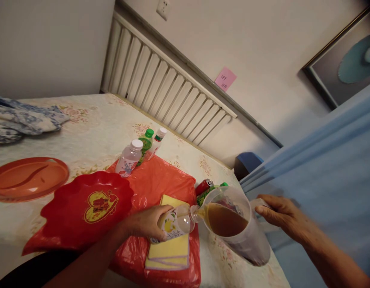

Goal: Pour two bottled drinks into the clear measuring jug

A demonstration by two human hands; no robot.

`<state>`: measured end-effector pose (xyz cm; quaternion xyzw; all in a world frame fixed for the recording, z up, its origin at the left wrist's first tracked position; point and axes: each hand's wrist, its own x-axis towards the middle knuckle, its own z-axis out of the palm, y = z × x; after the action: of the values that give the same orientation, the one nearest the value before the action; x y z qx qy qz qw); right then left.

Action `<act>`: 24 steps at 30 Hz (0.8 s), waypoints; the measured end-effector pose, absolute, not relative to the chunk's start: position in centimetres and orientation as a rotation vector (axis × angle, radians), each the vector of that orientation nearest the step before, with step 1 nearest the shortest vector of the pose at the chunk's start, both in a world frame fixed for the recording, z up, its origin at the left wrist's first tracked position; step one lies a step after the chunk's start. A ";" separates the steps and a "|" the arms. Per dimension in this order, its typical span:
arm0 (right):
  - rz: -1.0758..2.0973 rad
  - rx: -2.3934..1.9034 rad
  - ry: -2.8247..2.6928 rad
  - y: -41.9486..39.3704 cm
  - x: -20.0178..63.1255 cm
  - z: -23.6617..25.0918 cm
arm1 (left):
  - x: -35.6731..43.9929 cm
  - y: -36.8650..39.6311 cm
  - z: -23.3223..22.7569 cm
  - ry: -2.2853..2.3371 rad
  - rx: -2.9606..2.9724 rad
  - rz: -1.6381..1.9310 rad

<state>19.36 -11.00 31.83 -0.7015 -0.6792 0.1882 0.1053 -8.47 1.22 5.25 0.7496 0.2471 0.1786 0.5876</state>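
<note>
Bottle tipped on its side: the small clear plastic bottle with the yellow label lies nearly level, long axis running left to right, neck aimed at the clear plastic jug of brown liquid. Left hand wraps the bottle's base, over the yellow cloth pad on the red plastic sheet. Further right, the right hand grips the jug's handle at the counter edge.

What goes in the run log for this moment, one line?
left hand: grips tipped bottle, mouth at pitcher rim | right hand: holds pitcher handle | pitcher: brown liquid inside | nearby: yellow cloth, red plate
</note>
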 end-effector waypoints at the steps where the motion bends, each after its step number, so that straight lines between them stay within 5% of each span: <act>1: 0.556 -2.070 -2.000 -11.0 19.3 31.8 | -8.5 1.2 5.3 0.571 1.743 0.419; 24: 0.548 -2.062 -2.032 -10.7 19.6 31.6 | -8.3 1.2 4.8 0.587 1.771 0.434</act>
<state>19.56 -10.73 31.58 -0.6966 -0.6863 0.1850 0.0975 -8.34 1.23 4.76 0.7562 0.2507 0.1852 0.5753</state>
